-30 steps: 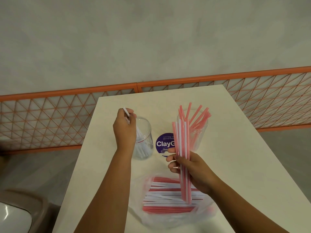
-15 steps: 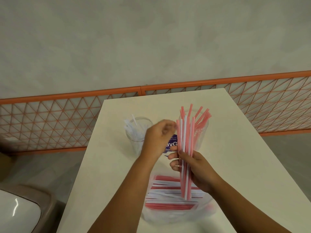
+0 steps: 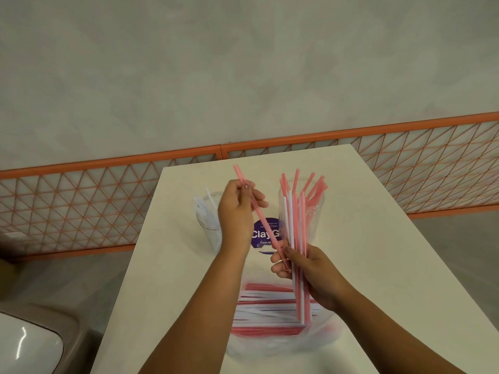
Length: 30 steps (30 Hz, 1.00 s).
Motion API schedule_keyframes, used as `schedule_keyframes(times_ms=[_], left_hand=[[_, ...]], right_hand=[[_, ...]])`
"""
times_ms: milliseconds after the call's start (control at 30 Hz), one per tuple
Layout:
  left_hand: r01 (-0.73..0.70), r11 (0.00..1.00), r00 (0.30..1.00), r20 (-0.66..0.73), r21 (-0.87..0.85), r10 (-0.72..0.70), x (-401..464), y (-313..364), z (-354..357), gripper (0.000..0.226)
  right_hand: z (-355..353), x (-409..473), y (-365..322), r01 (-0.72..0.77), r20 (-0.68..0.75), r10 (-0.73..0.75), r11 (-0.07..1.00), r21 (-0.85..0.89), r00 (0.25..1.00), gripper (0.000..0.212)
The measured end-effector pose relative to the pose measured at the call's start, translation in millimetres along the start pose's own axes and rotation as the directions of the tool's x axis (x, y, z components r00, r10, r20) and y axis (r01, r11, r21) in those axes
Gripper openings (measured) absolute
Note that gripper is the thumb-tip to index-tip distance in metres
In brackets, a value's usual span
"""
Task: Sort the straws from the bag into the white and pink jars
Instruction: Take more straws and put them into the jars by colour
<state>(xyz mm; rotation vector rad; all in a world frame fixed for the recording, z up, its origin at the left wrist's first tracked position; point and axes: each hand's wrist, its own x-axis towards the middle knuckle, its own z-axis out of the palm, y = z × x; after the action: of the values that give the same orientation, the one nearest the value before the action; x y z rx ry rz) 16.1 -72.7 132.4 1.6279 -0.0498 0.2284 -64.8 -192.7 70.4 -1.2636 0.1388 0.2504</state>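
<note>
My right hand [image 3: 307,268] grips an upright bundle of pink and white straws [image 3: 297,238] above the clear plastic bag [image 3: 272,314], which lies flat with more pink and white straws inside. My left hand [image 3: 237,209] pinches a single pink straw [image 3: 255,209], tilted, with its lower end still beside the bundle at my right fingers. The clear jar with white straws [image 3: 206,220] stands behind my left hand. The clear jar with pink straws [image 3: 310,201] stands behind the bundle.
A purple round ClayGo sticker [image 3: 266,234] sits on the white table [image 3: 391,265] between the jars. An orange lattice fence [image 3: 81,206] runs behind the table. A white and brown object [image 3: 27,344] is at lower left.
My left hand left the white jar, crossed to the bundle, and now draws one pink straw out up and to the left. The right hand stayed holding the bundle.
</note>
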Motion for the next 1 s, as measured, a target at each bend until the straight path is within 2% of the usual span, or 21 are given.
schedule_keyframes(times_ms=[100, 167, 267, 333, 400, 500, 600, 833, 1000], left_hand=[[-0.055, 0.996, 0.995, -0.089, -0.071, 0.049, 6.3, 9.7, -0.6, 0.023], [-0.050, 0.997, 0.997, -0.053, -0.052, 0.048, 6.7, 9.1, 2.4, 0.023], [-0.025, 0.991, 0.987, 0.163, 0.131, 0.003, -4.0, -1.0, 12.4, 0.019], [-0.050, 0.951, 0.948, 0.314, 0.304, -0.051, -16.8, -7.9, 20.7, 0.027], [-0.091, 0.903, 0.917, 0.388, 0.421, -0.088, -28.8, -13.0, 29.1, 0.032], [-0.161, 0.827, 0.924, 0.377, 0.539, -0.065, -36.2, -17.1, 35.4, 0.034], [-0.150, 0.814, 0.928, 0.364, 0.561, -0.080, -35.6, -17.4, 36.6, 0.036], [-0.177, 0.776, 0.926, 0.370, 0.606, -0.078, -34.7, -17.1, 36.9, 0.024], [-0.173, 0.755, 0.927, 0.365, 0.632, -0.093, -30.9, -21.1, 38.0, 0.018]], right_hand=[[-1.7, 0.7, 2.7, -0.005, -0.007, 0.005, 1.000, -0.006, 1.000, 0.024], [-2.0, 2.0, 3.3, 0.006, -0.021, -0.006, 1.000, 0.006, 1.000, 0.023], [-0.4, 4.8, 2.2, 0.022, -0.040, -0.020, 0.999, 0.034, 0.999, 0.023], [0.5, 6.3, 1.4, 0.034, -0.053, -0.033, 0.999, 0.016, 0.998, 0.023], [0.6, 8.1, 1.9, 0.044, -0.072, -0.046, 0.998, -0.035, 0.996, 0.025], [-0.8, 11.1, 4.7, 0.059, -0.100, -0.072, 0.990, -0.126, 0.992, 0.027], [-3.0, 11.7, 6.5, 0.065, -0.090, -0.080, 0.985, -0.162, 0.993, 0.030], [0.3, 12.5, 3.8, 0.077, -0.080, -0.099, 0.967, -0.241, 0.992, 0.020], [3.0, 11.7, 4.2, 0.079, -0.062, -0.102, 0.953, -0.292, 0.993, 0.026]])
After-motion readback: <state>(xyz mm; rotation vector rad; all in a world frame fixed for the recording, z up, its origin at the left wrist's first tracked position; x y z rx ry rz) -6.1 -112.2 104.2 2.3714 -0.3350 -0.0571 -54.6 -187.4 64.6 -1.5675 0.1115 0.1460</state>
